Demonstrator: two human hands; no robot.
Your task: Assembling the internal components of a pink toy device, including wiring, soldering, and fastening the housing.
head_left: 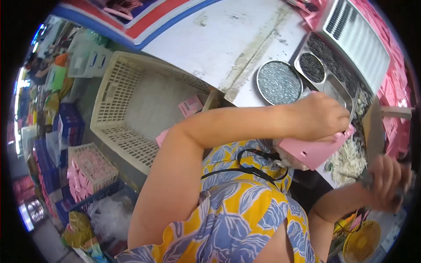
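Observation:
My left hand (322, 116) reaches across in front of my body, its fingers curled closed over the edge of a pink plastic casing (313, 151). The casing is flat-faced with a small slot and sits over the near table edge. Lower right, my right hand (387, 182) is closed around a dark grey tool (398, 199), blurred by motion; its kind cannot be made out. Just beyond my left hand stands a round tin (279, 82) full of small silvery metal parts. Beside the casing lies a heap of small pale parts (348, 162).
Metal trays (312, 68) hold dark screws, behind them a white perforated rack (357, 44). Pink plastic parts (397, 87) pile up at far right. To the left stands a large beige crate (116, 92) with a pink piece (190, 106) inside. A yellow round fan-like grille (362, 241) is lower right.

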